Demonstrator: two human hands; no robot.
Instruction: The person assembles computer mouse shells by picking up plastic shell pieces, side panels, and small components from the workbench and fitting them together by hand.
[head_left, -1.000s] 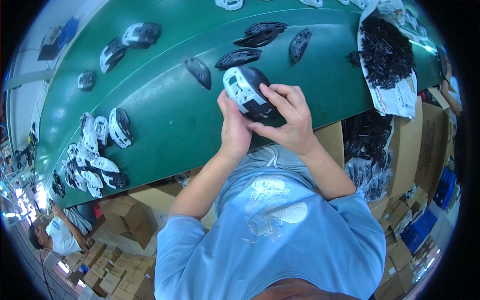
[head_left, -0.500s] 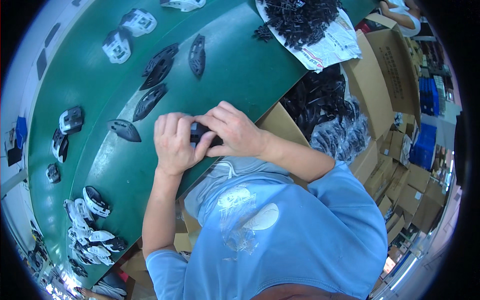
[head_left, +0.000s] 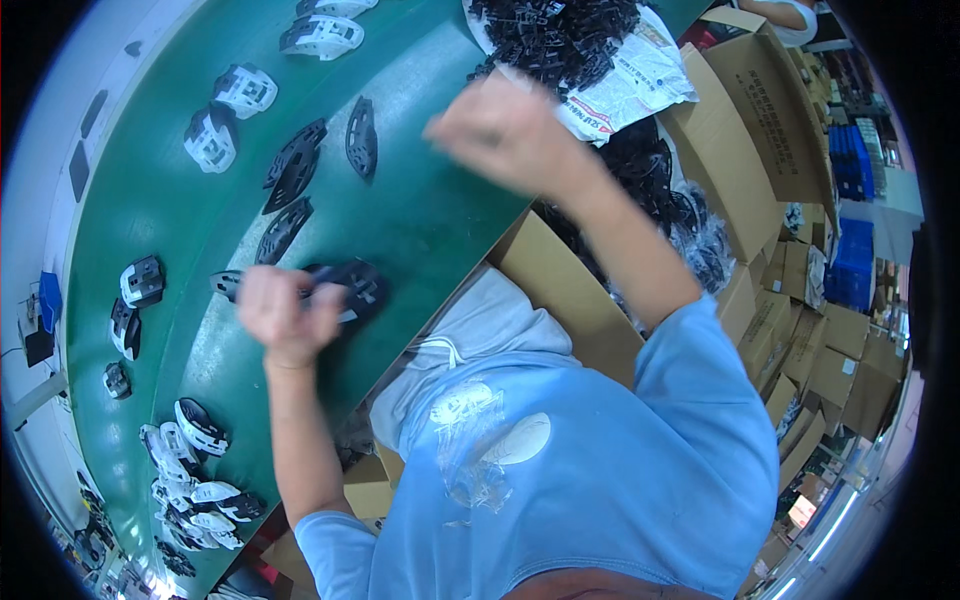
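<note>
My left hand (head_left: 288,318) is closed on the edge of a black curved plastic shell (head_left: 358,288) just above the green table. The shell's face, with its cut-outs, is partly visible beyond my thumb. Farther right, my right hand (head_left: 505,130) is up near a heap of small black plastic clips (head_left: 560,35), its fingers smeared by motion. Several black shells lie on the table beyond my left hand, among them a single one (head_left: 362,140) standing apart and an overlapping pair (head_left: 295,165).
The green table (head_left: 430,220) curves across the left. White-and-black shells (head_left: 190,480) are piled at its near left end, and more (head_left: 240,90) lie at the far side. Right of the table stands an open cardboard box (head_left: 575,270). Another box behind it holds black parts in plastic wrap (head_left: 700,235).
My hands have come apart. The left has moved left with the black shell; the right has swung up and away toward the heap of clips. The view has shifted slightly.
</note>
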